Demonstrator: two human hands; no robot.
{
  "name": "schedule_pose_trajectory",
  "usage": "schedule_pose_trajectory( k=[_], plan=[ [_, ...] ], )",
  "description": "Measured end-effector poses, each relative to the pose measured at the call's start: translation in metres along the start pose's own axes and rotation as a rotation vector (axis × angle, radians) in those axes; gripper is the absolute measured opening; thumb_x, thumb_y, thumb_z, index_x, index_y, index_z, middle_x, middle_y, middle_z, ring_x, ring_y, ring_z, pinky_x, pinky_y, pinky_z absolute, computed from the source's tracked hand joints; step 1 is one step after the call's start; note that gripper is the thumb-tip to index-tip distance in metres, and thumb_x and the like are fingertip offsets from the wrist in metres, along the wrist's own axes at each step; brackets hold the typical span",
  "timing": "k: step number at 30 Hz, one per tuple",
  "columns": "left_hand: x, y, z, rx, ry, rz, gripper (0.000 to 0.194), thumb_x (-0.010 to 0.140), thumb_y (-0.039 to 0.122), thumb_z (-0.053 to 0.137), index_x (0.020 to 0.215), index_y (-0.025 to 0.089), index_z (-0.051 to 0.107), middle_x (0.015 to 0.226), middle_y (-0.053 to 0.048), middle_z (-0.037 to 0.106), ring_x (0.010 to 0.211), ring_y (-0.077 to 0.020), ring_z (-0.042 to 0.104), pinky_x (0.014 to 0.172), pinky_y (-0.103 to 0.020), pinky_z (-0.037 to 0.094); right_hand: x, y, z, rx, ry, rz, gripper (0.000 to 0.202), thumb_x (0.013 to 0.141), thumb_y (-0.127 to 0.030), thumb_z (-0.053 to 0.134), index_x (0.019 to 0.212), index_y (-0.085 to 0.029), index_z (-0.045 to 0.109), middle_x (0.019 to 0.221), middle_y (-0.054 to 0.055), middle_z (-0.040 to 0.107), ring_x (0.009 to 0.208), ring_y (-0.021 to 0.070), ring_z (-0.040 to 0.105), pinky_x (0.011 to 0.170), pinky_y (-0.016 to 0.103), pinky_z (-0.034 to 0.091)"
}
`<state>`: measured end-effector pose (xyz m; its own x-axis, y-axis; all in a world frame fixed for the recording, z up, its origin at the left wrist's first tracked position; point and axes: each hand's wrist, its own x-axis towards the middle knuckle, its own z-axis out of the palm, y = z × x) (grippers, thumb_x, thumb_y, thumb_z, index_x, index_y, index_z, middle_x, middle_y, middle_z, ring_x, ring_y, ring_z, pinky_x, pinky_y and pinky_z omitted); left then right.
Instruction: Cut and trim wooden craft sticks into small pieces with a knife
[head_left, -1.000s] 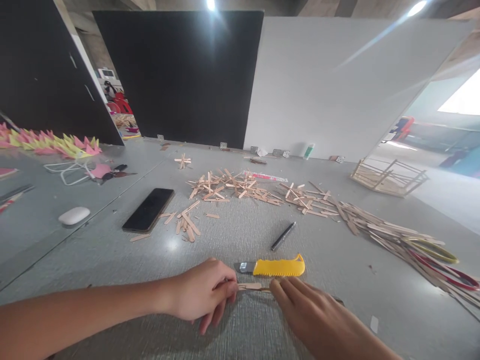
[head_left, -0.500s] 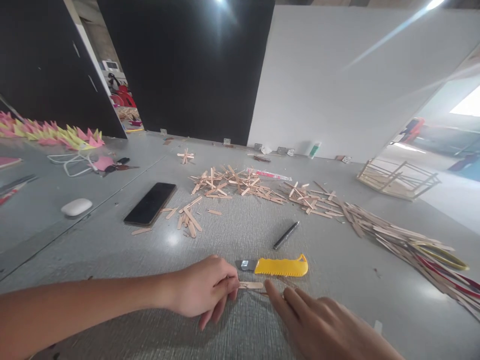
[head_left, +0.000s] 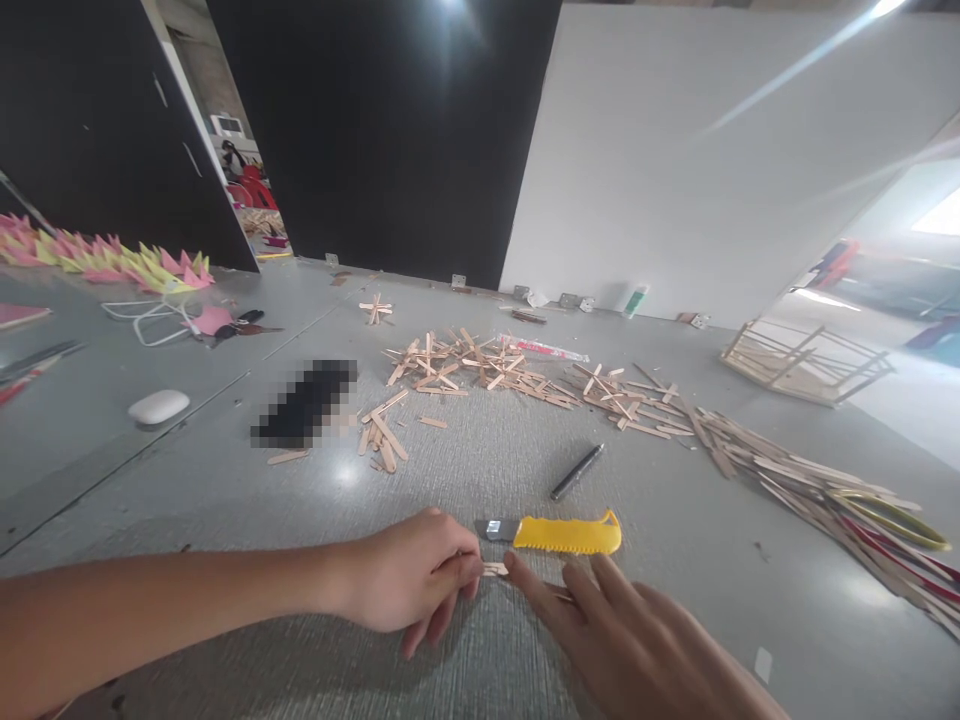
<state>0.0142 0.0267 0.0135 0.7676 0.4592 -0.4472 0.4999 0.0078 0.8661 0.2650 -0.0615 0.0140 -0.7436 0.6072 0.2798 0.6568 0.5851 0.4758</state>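
Note:
A small flat wooden stick [head_left: 493, 569] lies low in the middle, and my left hand [head_left: 420, 575] pinches its left end between thumb and forefinger. From the right, my right hand [head_left: 615, 620] rests its forefinger tip on the stick's other end, with its fingers stretched out. Another thin wooden piece [head_left: 561, 593] shows partly under the right fingers. Just beyond both hands lies a yellow utility knife [head_left: 568, 534], its blade towards the left. A dark pen [head_left: 577, 472] sits behind the knife.
Piles of small wooden sticks [head_left: 480, 365] spread across the table [head_left: 465, 470]. Long strips and scissors [head_left: 892, 518] lie at right, near a wooden frame [head_left: 802, 362]. At left are a blurred-out black object [head_left: 306, 403], a white case [head_left: 159, 407] and folded paper [head_left: 112, 262].
My right forefinger has moved left along the stick, closer to my left hand, and covers its right end. My left hand keeps its hold. The view has shifted slightly.

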Motion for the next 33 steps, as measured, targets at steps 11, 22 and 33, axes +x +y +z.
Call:
schedule_pose_trajectory(
  k=[11,22,33],
  plan=[
    [-0.002,0.005,0.001,0.038,0.027,-0.012,0.029,0.104,0.022,0.037,0.078,0.020,0.049,0.053,0.005,0.056,0.032,-0.0071,0.048,0.039,-0.017,0.036,-0.005,0.006,0.027,0.092,0.008,-0.043,0.044,0.080,0.003,0.042,0.122,-0.008,0.054,0.076,0.000,0.067,0.049,0.0161,0.062,0.042,0.036,0.039],
    [0.000,-0.005,0.003,0.051,0.070,0.069,0.024,0.100,0.018,0.041,0.078,0.021,0.050,0.049,0.007,0.054,0.033,-0.0074,0.047,0.042,-0.017,0.039,0.004,-0.016,0.005,-0.111,-0.072,0.082,0.019,0.084,-0.004,0.052,0.084,-0.023,0.055,0.055,-0.002,0.056,0.040,0.0139,0.054,0.041,0.031,0.030],
    [0.002,-0.008,0.006,0.053,0.097,0.073,0.027,0.102,0.027,0.042,0.077,0.021,0.050,0.049,0.006,0.055,0.031,-0.0081,0.045,0.033,-0.016,0.032,0.010,-0.011,0.014,-0.002,-0.127,0.094,0.029,0.068,0.000,0.060,0.080,-0.024,0.051,0.054,-0.006,0.058,0.038,0.0138,0.057,0.041,0.032,0.026]
  ],
)
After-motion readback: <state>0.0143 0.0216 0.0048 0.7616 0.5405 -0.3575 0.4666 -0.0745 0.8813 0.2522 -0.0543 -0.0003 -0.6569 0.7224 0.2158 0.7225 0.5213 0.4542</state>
